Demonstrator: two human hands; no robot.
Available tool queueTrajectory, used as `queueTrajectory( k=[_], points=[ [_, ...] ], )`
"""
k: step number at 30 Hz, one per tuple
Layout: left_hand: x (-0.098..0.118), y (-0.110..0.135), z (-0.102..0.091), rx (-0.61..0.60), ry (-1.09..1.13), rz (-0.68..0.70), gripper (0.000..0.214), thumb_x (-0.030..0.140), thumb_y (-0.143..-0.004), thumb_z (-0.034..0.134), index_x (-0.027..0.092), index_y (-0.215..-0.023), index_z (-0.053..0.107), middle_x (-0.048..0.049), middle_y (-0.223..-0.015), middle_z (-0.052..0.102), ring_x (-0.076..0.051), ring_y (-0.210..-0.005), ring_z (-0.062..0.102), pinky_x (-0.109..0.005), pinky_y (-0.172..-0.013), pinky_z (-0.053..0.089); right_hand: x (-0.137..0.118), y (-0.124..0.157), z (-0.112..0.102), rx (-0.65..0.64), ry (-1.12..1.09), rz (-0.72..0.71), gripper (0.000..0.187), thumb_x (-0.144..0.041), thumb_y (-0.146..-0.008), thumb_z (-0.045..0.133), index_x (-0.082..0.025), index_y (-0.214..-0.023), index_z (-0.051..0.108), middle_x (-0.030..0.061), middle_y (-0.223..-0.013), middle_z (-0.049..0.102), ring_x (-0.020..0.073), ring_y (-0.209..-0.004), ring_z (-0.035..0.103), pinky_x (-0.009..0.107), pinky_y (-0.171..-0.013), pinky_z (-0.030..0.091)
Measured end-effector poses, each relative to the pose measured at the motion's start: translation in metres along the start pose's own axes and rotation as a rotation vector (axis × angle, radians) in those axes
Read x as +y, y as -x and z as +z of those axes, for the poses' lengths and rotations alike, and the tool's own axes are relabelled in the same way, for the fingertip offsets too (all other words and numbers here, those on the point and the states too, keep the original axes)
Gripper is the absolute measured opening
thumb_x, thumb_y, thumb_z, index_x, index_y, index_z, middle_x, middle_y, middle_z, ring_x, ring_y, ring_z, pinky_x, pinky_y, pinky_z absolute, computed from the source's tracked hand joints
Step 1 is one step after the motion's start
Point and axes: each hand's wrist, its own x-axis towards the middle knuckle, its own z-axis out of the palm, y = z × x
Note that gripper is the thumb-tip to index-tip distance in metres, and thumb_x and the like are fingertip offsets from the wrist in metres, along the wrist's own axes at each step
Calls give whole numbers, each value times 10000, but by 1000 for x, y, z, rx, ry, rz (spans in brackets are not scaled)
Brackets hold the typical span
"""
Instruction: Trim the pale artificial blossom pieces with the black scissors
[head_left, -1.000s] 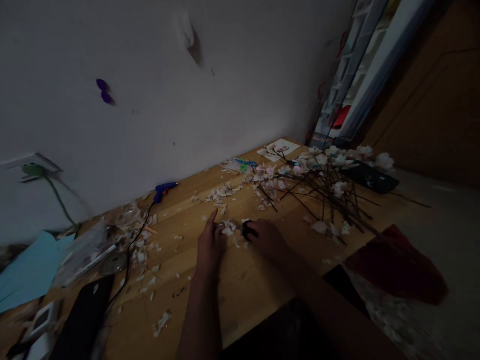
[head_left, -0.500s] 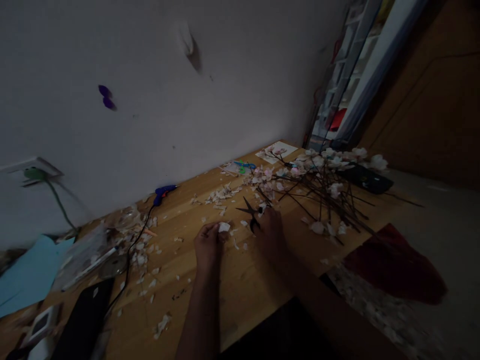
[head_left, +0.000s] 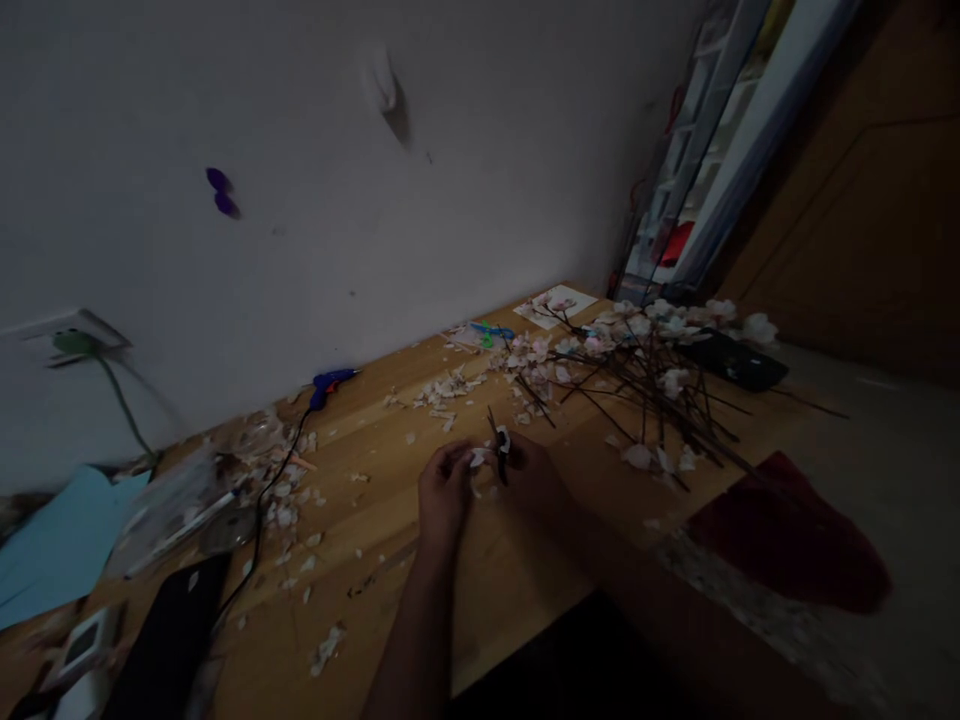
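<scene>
My left hand (head_left: 444,490) pinches a small pale petal scrap (head_left: 477,459) above the wooden table (head_left: 390,590). My right hand (head_left: 534,476) grips small black scissors (head_left: 496,442), blades pointing up and away, right beside the scrap. Both hands meet at the middle of the table. The light is dim, so whether the blades touch the scrap is unclear.
A bundle of dark twigs with pale paper blossoms (head_left: 645,370) lies at the right. A blue glue gun (head_left: 330,382) with a black cord sits near the wall. Petal scraps (head_left: 281,490) litter the left, beside a blue sheet (head_left: 52,540). A dark red cloth (head_left: 787,540) lies at right.
My left hand picked up the petal scrap and moved right toward my right hand. My right hand lifted the scissors off the table and brought them to the scrap.
</scene>
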Motion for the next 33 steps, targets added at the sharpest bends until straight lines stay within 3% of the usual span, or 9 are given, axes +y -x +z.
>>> queueTrajectory(
  k=[4,8,11,15,17,19,22,27,33],
  points=[
    [4,-2,-8,-95,-142,62,198,300,-739,741,197,-907,764,-83,-943,746,-196,-879,675,-297,-825,490,4,-1,0,28,13,-8,216,-382,-752,664,-183,-816,608,-9,-740,582,137,-670,515,241,-629,425],
    [4,-2,-9,-86,-175,16,153,297,-699,784,186,-803,768,-62,-823,741,-171,-760,658,-264,-741,485,-1,-3,-2,102,-50,31,283,-444,-721,687,-189,-810,601,3,-744,584,142,-674,510,240,-604,415],
    [4,-4,-9,69,130,-142,198,287,-644,828,161,-767,737,-31,-727,713,-127,-658,632,-229,-671,485,-12,-8,-15,139,-341,151,432,-639,-784,546,-208,-801,555,21,-740,548,139,-618,463,233,-500,353],
    [7,-6,-9,193,628,-317,201,161,-614,839,138,-733,678,-12,-723,691,-100,-678,646,-211,-720,524,-21,-7,-30,-197,-631,254,649,-800,-828,245,-245,-985,543,59,-926,567,146,-611,477,231,-427,283],
    [10,-6,-8,198,717,-334,166,104,-647,808,131,-732,668,-22,-764,698,-96,-707,655,-204,-748,534,-19,-2,-24,-256,-541,252,596,-776,-824,340,-253,-1046,519,53,-956,570,152,-630,512,245,-455,338],
    [13,-5,-7,213,760,-342,138,78,-688,775,132,-751,665,-24,-786,701,-92,-716,659,-194,-749,538,-12,5,-9,-196,-326,172,466,-652,-822,521,-251,-1059,502,26,-887,572,154,-659,532,256,-528,398],
    [15,-5,-4,241,785,-331,158,54,-703,758,142,-790,660,-10,-770,692,-80,-702,655,-175,-731,534,-5,15,8,-152,62,31,363,-451,-803,650,-244,-1066,507,11,-871,595,160,-739,556,264,-645,435],
    [11,-5,-1,220,803,-280,196,81,-684,777,153,-815,649,15,-733,671,-70,-678,646,-158,-699,514,-11,20,10,-75,503,-82,295,-384,-828,634,-223,-1037,502,34,-920,620,183,-803,583,270,-682,404],
    [11,-1,2,72,826,-276,243,225,-707,789,169,-892,642,-14,-859,710,-126,-747,679,-195,-607,493,-19,18,11,-129,678,-101,184,-352,-849,599,-222,-971,552,20,-842,639,166,-736,582,247,-623,338]
  ],
)
